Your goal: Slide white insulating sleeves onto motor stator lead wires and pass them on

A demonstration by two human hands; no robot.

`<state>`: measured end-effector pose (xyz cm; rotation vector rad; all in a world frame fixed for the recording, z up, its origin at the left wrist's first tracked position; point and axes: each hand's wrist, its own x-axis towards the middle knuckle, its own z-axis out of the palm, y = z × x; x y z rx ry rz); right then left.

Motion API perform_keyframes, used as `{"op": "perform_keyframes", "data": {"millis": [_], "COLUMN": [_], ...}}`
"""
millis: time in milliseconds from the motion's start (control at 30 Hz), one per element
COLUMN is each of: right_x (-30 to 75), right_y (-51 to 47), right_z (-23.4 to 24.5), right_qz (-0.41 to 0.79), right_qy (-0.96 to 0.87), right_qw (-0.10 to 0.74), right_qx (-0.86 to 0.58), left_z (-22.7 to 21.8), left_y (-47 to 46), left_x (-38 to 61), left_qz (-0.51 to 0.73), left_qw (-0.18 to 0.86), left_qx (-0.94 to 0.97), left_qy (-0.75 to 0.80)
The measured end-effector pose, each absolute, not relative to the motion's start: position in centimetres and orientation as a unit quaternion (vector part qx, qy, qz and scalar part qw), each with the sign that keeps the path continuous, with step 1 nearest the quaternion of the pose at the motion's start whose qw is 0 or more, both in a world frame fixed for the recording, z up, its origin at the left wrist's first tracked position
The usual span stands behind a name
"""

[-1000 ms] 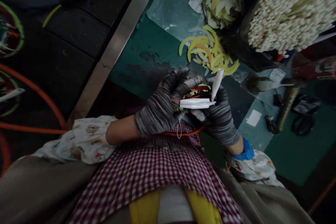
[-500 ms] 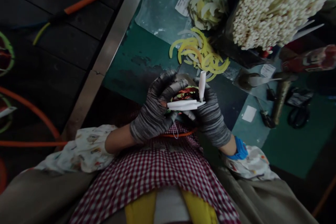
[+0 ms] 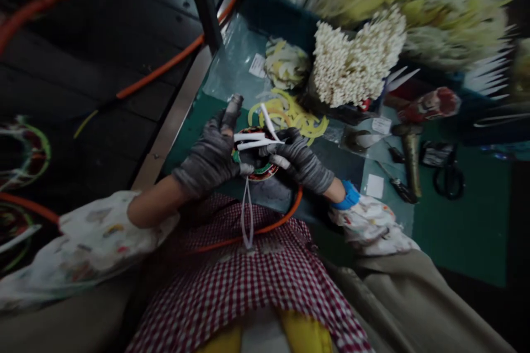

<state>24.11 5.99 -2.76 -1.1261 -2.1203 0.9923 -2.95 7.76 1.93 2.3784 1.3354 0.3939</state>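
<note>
A ring-shaped motor stator (image 3: 265, 174) with reddish copper windings sits between my gloved hands, above the table edge by my lap. White insulating sleeves (image 3: 253, 144) stick out across its top, and a thin pale loop of cord (image 3: 247, 220) hangs below. My left hand (image 3: 211, 149) has its thumb against the stator's left rim, while its index finger points up and away. The right hand (image 3: 304, 160) grips the right side, thumb and fingers close to the sleeve ends. Just beyond lie loose yellow curved strips (image 3: 312, 126).
Behind the strips stand a bundle of pale strips (image 3: 286, 63) and a dense bunch of white sleeves (image 3: 351, 63). On the right lie a hammer (image 3: 412, 162), a screwdriver (image 3: 401, 190) and black scissors (image 3: 449, 181). An orange hose (image 3: 161, 70) runs at left; other stators (image 3: 31, 154) are there.
My view has shifted, taking in more of the table's back. The left hand has opened its index finger off the stator; the sleeves are tilted differently and the cord loop hangs longer.
</note>
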Motion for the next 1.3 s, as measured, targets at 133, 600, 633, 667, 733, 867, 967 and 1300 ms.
{"op": "perform_keyframes", "data": {"millis": [133,600,633,667,733,867,967,1300], "right_x": [23.6,34.4,33.9,33.3,31.8,28.6,26.2,24.3], "right_y": [5.5,10.3,9.8,9.2,7.4,2.8,0.3,-6.1], "right_z": [-3.8,-1.2,-0.8,-0.2,1.3,4.9,5.5,2.2], "right_qz": [0.299,-0.147,-0.126,-0.102,-0.047,0.138,0.189,0.434], "right_qy": [-0.762,-0.627,-0.639,-0.653,-0.664,-0.6,-0.61,-0.568], "right_qw": [0.351,0.401,0.42,0.436,0.486,0.582,0.514,0.459], "right_qx": [-0.455,-0.651,-0.632,-0.611,-0.566,-0.531,-0.572,-0.528], "left_z": [3.7,5.2,5.2,5.0,4.3,1.7,-0.3,-4.8], "left_y": [6.2,0.4,0.7,1.3,2.7,4.2,3.1,3.0], "left_x": [-2.4,-1.3,-1.8,-2.4,-3.6,-4.9,-4.5,-2.3], "left_qz": [0.057,-0.045,-0.042,-0.036,-0.028,0.035,0.143,0.225], "left_qw": [0.111,-0.056,-0.042,-0.024,0.012,0.057,0.058,0.101], "left_qx": [0.892,0.935,0.943,0.95,0.955,0.946,0.932,0.887], "left_qy": [0.434,0.348,0.328,0.31,0.295,0.317,0.329,0.39]}}
